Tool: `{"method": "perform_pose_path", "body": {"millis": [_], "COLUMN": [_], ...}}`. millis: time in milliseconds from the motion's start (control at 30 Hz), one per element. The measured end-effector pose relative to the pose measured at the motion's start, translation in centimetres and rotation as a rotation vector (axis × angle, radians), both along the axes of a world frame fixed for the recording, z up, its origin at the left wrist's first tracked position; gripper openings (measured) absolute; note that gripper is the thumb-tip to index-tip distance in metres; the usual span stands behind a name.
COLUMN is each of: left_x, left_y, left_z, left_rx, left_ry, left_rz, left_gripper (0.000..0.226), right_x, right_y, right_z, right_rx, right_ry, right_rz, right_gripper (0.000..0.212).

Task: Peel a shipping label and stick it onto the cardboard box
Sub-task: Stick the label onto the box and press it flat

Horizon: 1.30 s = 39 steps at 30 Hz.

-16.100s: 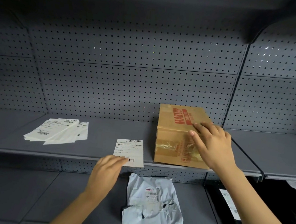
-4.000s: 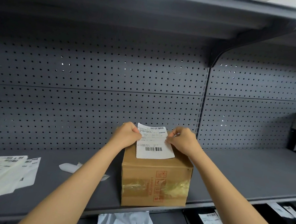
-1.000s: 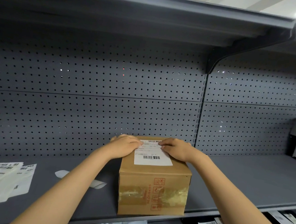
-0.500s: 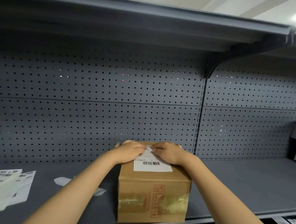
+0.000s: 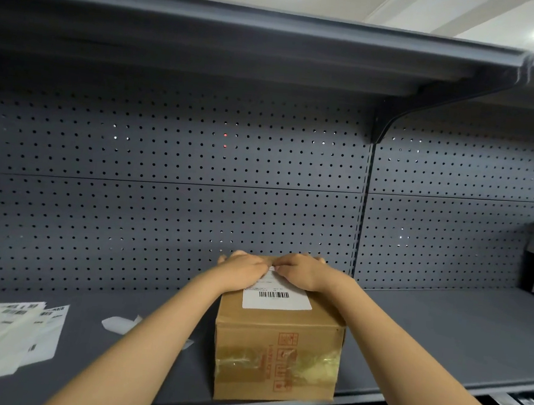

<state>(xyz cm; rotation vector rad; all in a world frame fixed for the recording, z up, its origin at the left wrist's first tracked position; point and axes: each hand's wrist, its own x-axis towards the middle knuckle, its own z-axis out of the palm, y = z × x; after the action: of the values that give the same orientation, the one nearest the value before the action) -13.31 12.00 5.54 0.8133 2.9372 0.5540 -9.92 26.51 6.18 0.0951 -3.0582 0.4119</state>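
Both flat palms point(image 5: 243, 272) point(image 5: 303, 275) now nearer together atop smooth white label point(image 5: 277, 298), tan cardboard box point(image 5: 276, 360).

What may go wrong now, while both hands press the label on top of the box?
1. The left hand and right hand press only the far part of the shipping label; its near edge may stay loose or trap wrinkles.
2. The cardboard box stands at the shelf's front edge, so a pull toward the person might tip it off.
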Motion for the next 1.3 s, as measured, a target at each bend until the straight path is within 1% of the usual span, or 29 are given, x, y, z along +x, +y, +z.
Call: {"method": "perform_pose_path", "body": {"millis": [233, 367, 467, 567, 633, 733, 867, 1133, 1300], "left_x": [-0.7, 0.3, 1.5, 3.0, 4.0, 5.2, 5.8, 6.5, 8.6], "left_y": [-2.9, -3.2, -2.5, -2.3, -2.4, -2.8, -3.7, -5.8, -4.9], "left_z": [-0.1, 0.0, 0.2, 0.5, 0.3, 0.0, 0.2, 0.4, 0.7], "left_rx": [0.031, -0.009, 0.021, 0.107, 0.157, 0.120, 0.086, 0.062, 0.100], "left_ry": [-0.021, 0.003, 0.033, 0.049, 0.041, 0.048, 0.056, 0.057, 0.061], "left_rz": [0.078, 0.070, 0.030, -0.035, -0.096, -0.116, -0.073, 0.014, -0.008], "left_gripper": [0.044, 0.044, 0.043, 0.042, 0.041, 0.042, 0.043, 0.041, 0.042], "right_x": [0.7, 1.4, 2.1, 3.1, 3.7, 4.3, 5.1, 6.9, 7.7], "right_y": [2.4, 2.5, 1.6, 0.7, 0.3, -0.1, 0.3, 1.7, -0.2], "right_z": [-0.6, -0.4, -0.2, -0.2, -0.4, -0.6, -0.7, -0.5, -0.4], "right_rx": [-0.087, -0.075, -0.048, -0.053, -0.066, -0.054, -0.033, -0.042, -0.050], "right_ry": [-0.003, -0.003, 0.063, 0.154, 0.181, 0.162, 0.109, 0.130, 0.192], "right_rz": [-0.094, -0.114, -0.080, -0.001, 0.039, 0.071, 0.036, -0.038, 0.012], "right_gripper": [0.041, 0.040, 0.040, 0.038, 0.037, 0.036, 0.037, 0.038, 0.038]}}
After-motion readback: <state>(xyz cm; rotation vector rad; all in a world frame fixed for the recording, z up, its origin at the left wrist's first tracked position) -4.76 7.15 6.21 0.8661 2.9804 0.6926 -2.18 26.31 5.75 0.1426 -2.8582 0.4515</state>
